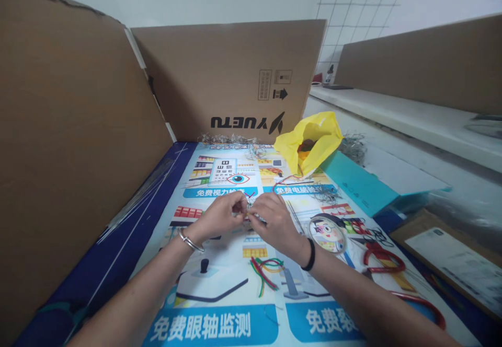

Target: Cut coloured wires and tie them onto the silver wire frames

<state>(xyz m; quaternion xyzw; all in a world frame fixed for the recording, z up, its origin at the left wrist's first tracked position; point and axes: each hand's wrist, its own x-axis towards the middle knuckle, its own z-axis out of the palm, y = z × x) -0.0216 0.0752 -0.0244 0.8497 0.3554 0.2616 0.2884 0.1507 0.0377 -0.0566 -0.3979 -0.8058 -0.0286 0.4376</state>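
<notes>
My left hand, with a silver bangle at the wrist, pinches with thumb and forefinger. Fingertip to fingertip with it, my right hand, with a black band, is also closed in a pinch. Between them is a thin cord, its small worked part mostly hidden by the fingers. Short red ends stick up just above the fingertips. A red strand runs from the yellow bag toward the back of my right hand. Below the hands lies a loose bunch of red, green and yellow cords.
Cardboard panels wall the table at the back and left. Clear sticks or wires lie along the left edge. A clear tape roll, a red-handled tool, a teal box and tangled wire are on the right.
</notes>
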